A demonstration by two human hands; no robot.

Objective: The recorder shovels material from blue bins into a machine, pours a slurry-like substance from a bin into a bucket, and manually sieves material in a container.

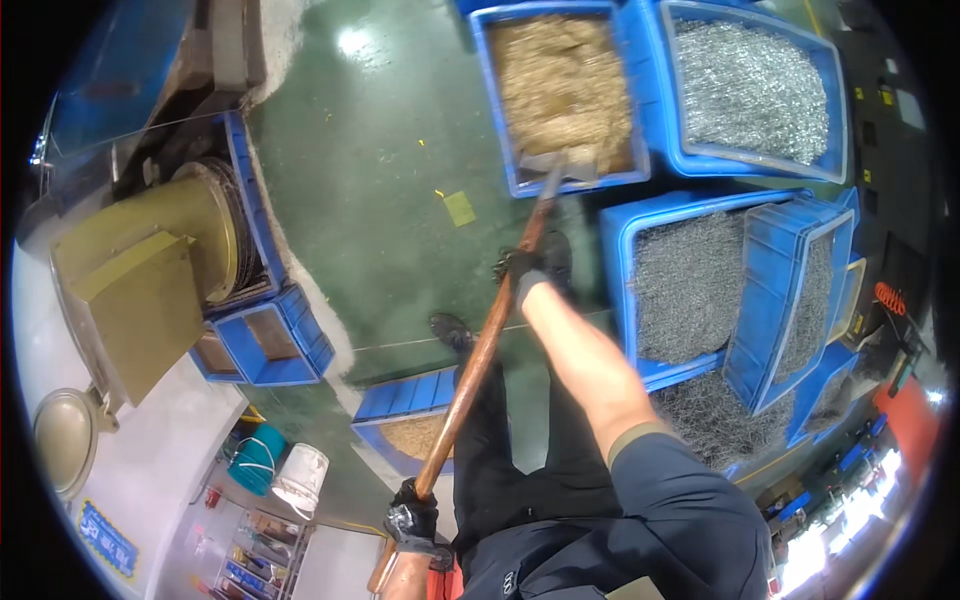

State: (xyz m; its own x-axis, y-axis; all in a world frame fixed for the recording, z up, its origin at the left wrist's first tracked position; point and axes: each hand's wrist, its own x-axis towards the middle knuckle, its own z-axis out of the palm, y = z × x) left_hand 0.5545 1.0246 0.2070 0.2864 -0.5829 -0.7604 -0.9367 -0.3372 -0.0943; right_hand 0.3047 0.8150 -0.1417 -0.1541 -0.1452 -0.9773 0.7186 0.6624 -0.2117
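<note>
A: Where's the shovel [480, 365]?
B: Through both grips, slanting across in front of the body. Right grip [518, 272] is wrapped round the shaft on the blade side; left grip [411, 520] is closed round it near the butt end. Both gloved in black.
A: Blade?
B: Past the right grip, inside the near edge of a blue bin [615, 183], at the tan loose material [565, 85].
A: Neighbours?
B: Bin of shiny bits [654, 90] just right of that one. Bin of grey bits [622, 270] nearer, right of the right grip. All on the green floor [370, 200].
</note>
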